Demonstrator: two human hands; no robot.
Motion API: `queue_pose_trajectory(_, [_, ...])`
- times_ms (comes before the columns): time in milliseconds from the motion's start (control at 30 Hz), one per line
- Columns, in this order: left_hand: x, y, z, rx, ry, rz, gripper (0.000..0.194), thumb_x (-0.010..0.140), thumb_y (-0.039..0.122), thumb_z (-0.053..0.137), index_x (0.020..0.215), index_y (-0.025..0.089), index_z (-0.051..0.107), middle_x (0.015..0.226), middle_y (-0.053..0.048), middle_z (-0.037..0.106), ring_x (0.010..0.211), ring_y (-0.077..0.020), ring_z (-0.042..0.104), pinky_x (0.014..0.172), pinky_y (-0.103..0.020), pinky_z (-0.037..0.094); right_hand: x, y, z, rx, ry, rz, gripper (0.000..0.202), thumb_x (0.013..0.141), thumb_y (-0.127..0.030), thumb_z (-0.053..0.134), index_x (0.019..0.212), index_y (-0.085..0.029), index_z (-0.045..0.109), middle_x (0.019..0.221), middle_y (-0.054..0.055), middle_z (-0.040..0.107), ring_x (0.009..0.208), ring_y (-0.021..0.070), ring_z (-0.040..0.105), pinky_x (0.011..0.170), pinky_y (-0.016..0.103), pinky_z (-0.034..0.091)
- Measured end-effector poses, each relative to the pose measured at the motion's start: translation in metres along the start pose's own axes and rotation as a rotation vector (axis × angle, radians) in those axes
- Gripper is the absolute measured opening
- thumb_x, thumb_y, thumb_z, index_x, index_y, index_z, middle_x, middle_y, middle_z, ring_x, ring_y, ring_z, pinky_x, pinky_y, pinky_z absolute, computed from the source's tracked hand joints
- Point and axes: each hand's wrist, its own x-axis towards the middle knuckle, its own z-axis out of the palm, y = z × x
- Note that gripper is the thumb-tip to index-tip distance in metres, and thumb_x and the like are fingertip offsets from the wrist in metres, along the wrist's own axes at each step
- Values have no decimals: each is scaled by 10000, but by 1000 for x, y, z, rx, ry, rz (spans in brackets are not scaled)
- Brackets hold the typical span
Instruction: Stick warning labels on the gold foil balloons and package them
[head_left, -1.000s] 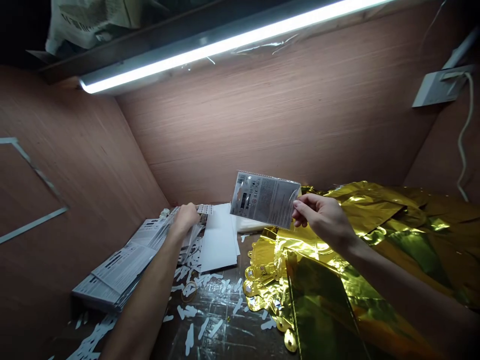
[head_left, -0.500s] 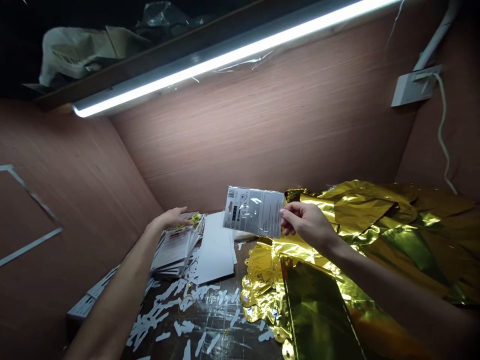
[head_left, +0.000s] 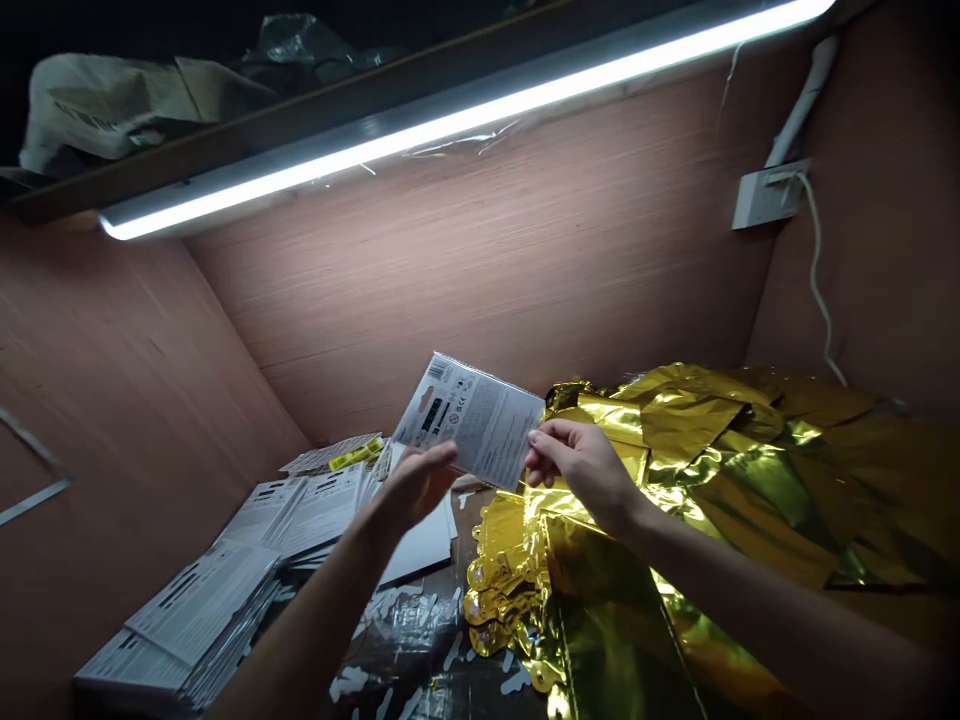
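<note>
A flat printed packet (head_left: 480,425) in shiny clear film, with a barcode and a hang hole, is held up tilted in front of me. My right hand (head_left: 577,465) pinches its right edge between thumb and fingers. At its lower left, my left hand (head_left: 420,485) has the thumb over the packet's face, the fingers mostly hidden behind. Below and beyond the left hand lie white cards (head_left: 424,550). Near the right hand, folded gold foil sheets (head_left: 600,610) with scalloped edges spread over the table.
Stacks of similar printed packets (head_left: 202,600) stand along the left wall. A yellow label strip (head_left: 356,455) lies behind them. White paper scraps (head_left: 454,650) litter the dark table. A tube light (head_left: 465,120) hangs overhead; a socket box (head_left: 769,195) with a cable is on the wall.
My left hand has moved right, from above the stacked packets to the held packet's lower edge. The packet has tilted, its right side lower. The view has shifted somewhat to the right.
</note>
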Motion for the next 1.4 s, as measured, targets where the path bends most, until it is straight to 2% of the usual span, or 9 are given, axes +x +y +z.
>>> queue_pose_trajectory(100, [7, -27, 32, -180, 222, 109, 404, 854, 355, 801, 1192, 146, 728, 1183, -149, 763, 1247, -343, 660, 1106, -481, 512, -5, -1, 7, 15, 6, 9, 325, 904, -442, 685, 769, -151, 635, 739, 59, 720, 570, 135, 679, 539, 250, 512])
queue_pose_trajectory(233, [5, -40, 56, -221, 362, 161, 395, 844, 215, 814, 1216, 150, 699, 1197, -111, 760, 1184, -296, 699, 1091, -431, 533, -10, -2, 11, 13, 30, 4, 331, 883, -471, 710, 819, -151, 652, 735, 56, 724, 566, 143, 689, 531, 253, 518])
queue_pose_trajectory(333, [2, -43, 59, -253, 399, 179, 418, 839, 198, 820, 1234, 155, 689, 1195, -101, 760, 1144, -273, 715, 1058, -416, 556, -11, -3, 10, -5, 18, 2, 351, 883, -487, 712, 814, -147, 660, 745, 59, 731, 566, 139, 689, 531, 250, 517])
queue_pose_trajectory(567, [1, -42, 54, -390, 542, -21, 143, 938, 148, 693, 1040, 60, 741, 1066, -144, 784, 926, -190, 754, 884, -284, 633, 7, -13, -9, -85, -161, 101, 296, 836, -399, 767, 764, -115, 724, 776, 114, 766, 598, 158, 717, 518, 236, 532])
queue_pose_trajectory(700, [1, -35, 60, -445, 561, 0, 107, 948, 110, 670, 1030, 85, 735, 1016, -109, 789, 871, -163, 755, 843, -257, 646, 8, -18, -17, -136, -288, 113, 183, 817, -287, 776, 769, -110, 773, 776, 110, 777, 625, 150, 719, 527, 210, 517])
queue_pose_trajectory(800, [1, -31, 63, -480, 592, 11, 122, 947, 83, 664, 1047, 94, 733, 1002, -92, 791, 844, -147, 755, 804, -232, 650, 6, -16, -17, -136, -337, 84, 165, 782, -246, 802, 892, -124, 822, 803, 94, 788, 631, 143, 704, 555, 225, 532])
queue_pose_trajectory(967, [-2, -26, 64, -524, 589, 8, 123, 970, 92, 635, 1028, 76, 743, 999, -107, 790, 847, -147, 756, 795, -228, 650, 5, -3, -13, -60, -312, -7, 311, 702, -235, 881, 1000, -161, 831, 865, 76, 801, 712, 170, 725, 635, 273, 591])
queue_pose_trajectory(1167, [-5, -21, 67, -586, 546, -13, 166, 1000, 143, 603, 964, 68, 746, 950, -124, 787, 837, -156, 755, 800, -241, 648, -1, 8, -7, 63, -309, -107, 374, 719, -243, 891, 1083, -204, 818, 1032, 84, 806, 924, 226, 768, 899, 393, 632])
queue_pose_trajectory(1400, [-8, -23, 68, -631, 513, -7, 183, 1007, 181, 600, 988, 68, 743, 966, -130, 788, 835, -169, 756, 854, -288, 648, -8, 10, 0, 104, -226, -163, 297, 711, -222, 906, 999, -232, 837, 989, 76, 816, 885, 226, 782, 861, 360, 656])
